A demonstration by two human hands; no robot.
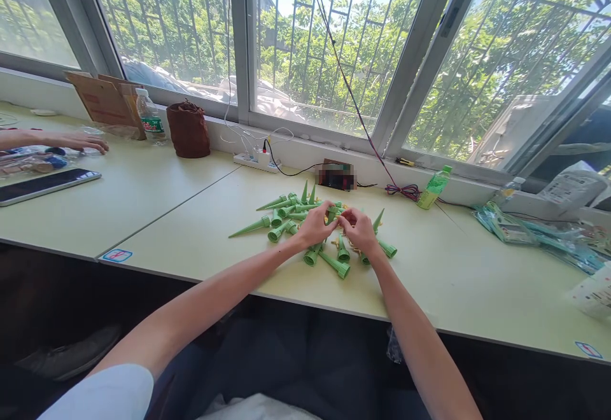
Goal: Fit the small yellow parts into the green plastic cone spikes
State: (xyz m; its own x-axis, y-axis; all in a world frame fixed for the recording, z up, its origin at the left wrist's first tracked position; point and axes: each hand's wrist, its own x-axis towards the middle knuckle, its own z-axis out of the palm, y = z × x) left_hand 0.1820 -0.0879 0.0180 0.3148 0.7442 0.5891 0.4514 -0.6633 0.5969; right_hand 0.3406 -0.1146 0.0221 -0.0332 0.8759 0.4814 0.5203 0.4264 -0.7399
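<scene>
Above a pile of green plant watering spikes (337, 265), my two hands meet at their fingertips. My left hand (315, 226) is closed around one green watering spike (331, 214), which is partly hidden by the fingers. The fingers of my right hand (359, 229) are pinched together against that spike, near a small yellowish part; what exactly they grip is too small to make out. Around both hands lie several more spikes, some with small yellow valves, pointing in different directions. One long spike (251, 226) lies at the pile's left edge, and a few stand upright behind.
Behind the pile are a small dark device (337, 177), a power strip (258, 161) and a green-labelled bottle (433, 188). Plastic packets (508, 224) lie at right. At left are a brown bag (188, 130), a tablet (48, 186) and another person's hand (86, 142).
</scene>
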